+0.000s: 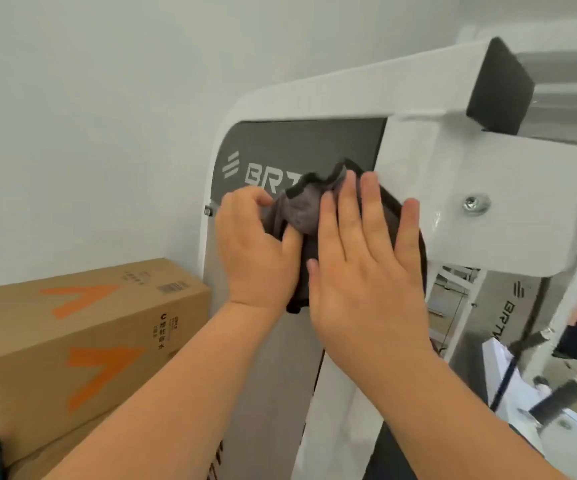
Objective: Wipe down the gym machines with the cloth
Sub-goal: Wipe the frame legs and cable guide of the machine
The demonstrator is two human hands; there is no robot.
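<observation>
Cloth sits bunched on the gym machine, at five o'clock on its logo panel; left hand pinches its nine o'clock edge, fingers curled; right hand presses it with straight fingers; this looks like the panel wipe; next, probably a firm sweep toward twelve o'clock.

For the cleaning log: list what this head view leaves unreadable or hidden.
1. Logo on the dark panel: the cloth and left hand cover everything after "BRT".
2. The cloth: mostly under the flat right hand, so its full extent is hidden.
3. The cardboard box: the print is too small to read.
4. The gym machine: its lower frame is cut off by the bottom edge.
</observation>
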